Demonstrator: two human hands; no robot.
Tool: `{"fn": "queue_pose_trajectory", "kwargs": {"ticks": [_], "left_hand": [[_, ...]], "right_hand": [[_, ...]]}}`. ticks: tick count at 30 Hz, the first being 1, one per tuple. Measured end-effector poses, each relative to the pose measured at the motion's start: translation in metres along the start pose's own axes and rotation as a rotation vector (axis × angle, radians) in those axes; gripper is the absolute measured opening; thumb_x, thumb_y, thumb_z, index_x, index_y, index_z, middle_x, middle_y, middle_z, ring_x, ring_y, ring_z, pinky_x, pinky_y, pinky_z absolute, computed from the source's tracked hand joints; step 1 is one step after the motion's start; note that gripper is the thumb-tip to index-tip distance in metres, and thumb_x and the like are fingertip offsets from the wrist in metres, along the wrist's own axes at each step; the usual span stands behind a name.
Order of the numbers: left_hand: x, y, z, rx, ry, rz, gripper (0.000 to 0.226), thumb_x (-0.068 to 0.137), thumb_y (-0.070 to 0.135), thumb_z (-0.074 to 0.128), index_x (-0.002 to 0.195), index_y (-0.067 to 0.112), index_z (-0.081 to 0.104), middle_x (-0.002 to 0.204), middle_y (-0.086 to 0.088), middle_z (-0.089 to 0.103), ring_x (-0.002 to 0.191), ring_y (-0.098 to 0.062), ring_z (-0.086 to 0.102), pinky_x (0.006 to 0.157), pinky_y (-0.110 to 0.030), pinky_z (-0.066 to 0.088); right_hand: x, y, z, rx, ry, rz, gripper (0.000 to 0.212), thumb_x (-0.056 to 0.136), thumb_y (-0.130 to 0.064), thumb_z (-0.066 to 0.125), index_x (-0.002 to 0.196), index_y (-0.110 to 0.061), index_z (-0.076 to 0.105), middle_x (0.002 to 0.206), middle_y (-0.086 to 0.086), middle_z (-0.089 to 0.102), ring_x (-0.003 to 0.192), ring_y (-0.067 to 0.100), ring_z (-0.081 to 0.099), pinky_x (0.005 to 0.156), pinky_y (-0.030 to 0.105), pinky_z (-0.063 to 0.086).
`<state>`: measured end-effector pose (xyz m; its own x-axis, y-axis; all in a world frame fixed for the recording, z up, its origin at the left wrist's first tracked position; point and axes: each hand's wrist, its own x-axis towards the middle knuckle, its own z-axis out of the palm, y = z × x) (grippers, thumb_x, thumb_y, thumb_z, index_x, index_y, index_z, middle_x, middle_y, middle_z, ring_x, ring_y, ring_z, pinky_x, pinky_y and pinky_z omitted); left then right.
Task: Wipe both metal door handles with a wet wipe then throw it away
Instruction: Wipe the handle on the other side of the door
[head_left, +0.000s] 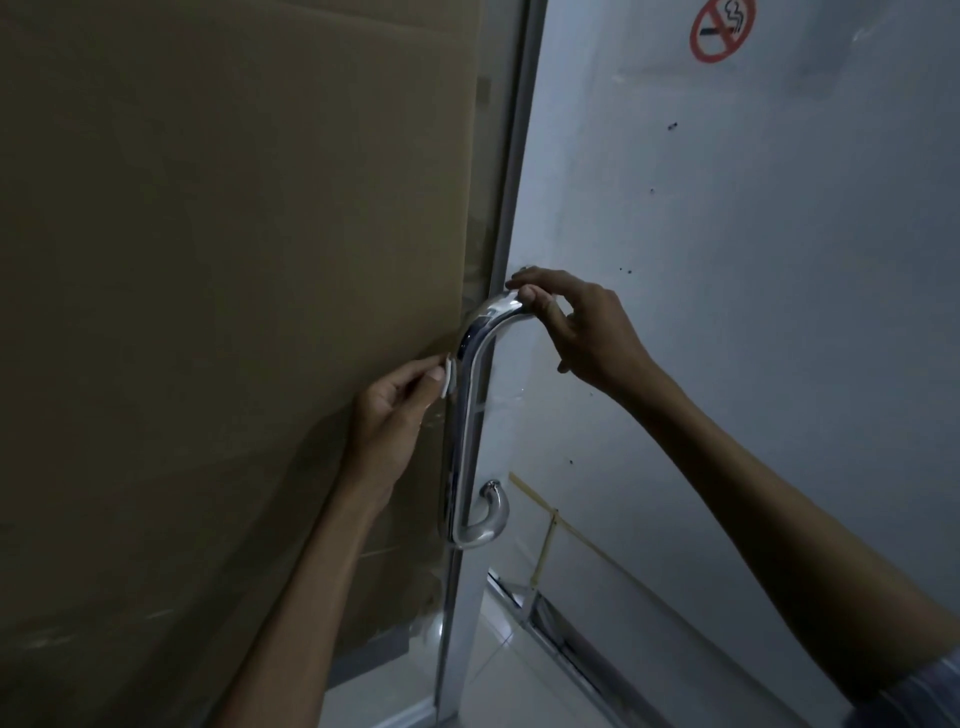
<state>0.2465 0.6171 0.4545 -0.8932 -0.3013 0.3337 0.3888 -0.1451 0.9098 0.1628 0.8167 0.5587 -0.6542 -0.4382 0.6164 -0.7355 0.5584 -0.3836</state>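
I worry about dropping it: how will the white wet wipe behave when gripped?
The wet wipe is probably floppy and light: it folds small between the left hand's fingers. It may slide easily on the shiny metal handle.

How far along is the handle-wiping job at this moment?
Nothing looks finished. In hand: the left hand pinches the white wet wipe against the upper shaft of the chrome door handle, while the right hand fingers its top bend. Left: the handle's lower part, the second handle (not clearly in view), and discarding the wipe; no bin is visible.
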Motion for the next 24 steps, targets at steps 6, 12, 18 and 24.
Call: {"fn": "queue_pose_trajectory", "kwargs": {"ticks": [6, 12, 18, 24], "left_hand": [[0.011, 0.006, 0.011, -0.004, -0.007, 0.094, 0.011, 0.101, 0.013, 0.066, 0.108, 0.018, 0.073, 0.108, 0.003, 0.077, 0.104, -0.006, 0.068, 0.094, -0.021, 0.051], [0.006, -0.005, 0.007, 0.043, -0.052, 0.067, 0.013, 0.105, 0.025, 0.062, 0.101, 0.016, 0.070, 0.100, -0.004, 0.071, 0.096, -0.013, 0.063, 0.092, -0.032, 0.050], [-0.004, -0.006, 0.012, -0.014, -0.007, 0.045, 0.009, 0.103, 0.018, 0.063, 0.110, 0.016, 0.068, 0.108, -0.002, 0.076, 0.101, -0.012, 0.069, 0.088, -0.024, 0.055], [-0.003, -0.005, 0.005, 0.034, -0.012, 0.038, 0.007, 0.099, 0.015, 0.070, 0.104, 0.020, 0.069, 0.107, -0.002, 0.076, 0.101, -0.012, 0.071, 0.090, -0.024, 0.056]], "right_hand": [[0.001, 0.001, -0.001, 0.007, -0.005, -0.010, 0.039, 0.107, -0.045, 0.048, 0.131, -0.019, 0.066, 0.131, 0.005, 0.067, 0.080, 0.021, 0.071, 0.045, 0.022, 0.055], [0.001, 0.001, -0.001, -0.017, -0.003, -0.019, 0.040, 0.107, -0.044, 0.049, 0.132, -0.018, 0.066, 0.133, 0.005, 0.067, 0.073, 0.017, 0.071, 0.045, 0.020, 0.054], [0.002, 0.003, 0.001, -0.017, -0.001, -0.010, 0.041, 0.107, -0.046, 0.048, 0.132, -0.018, 0.066, 0.134, 0.004, 0.066, 0.077, 0.017, 0.071, 0.047, 0.021, 0.055], [0.002, 0.000, 0.002, -0.013, 0.010, -0.002, 0.040, 0.107, -0.044, 0.049, 0.130, -0.016, 0.067, 0.132, 0.005, 0.067, 0.081, 0.017, 0.070, 0.045, 0.018, 0.053]]}}
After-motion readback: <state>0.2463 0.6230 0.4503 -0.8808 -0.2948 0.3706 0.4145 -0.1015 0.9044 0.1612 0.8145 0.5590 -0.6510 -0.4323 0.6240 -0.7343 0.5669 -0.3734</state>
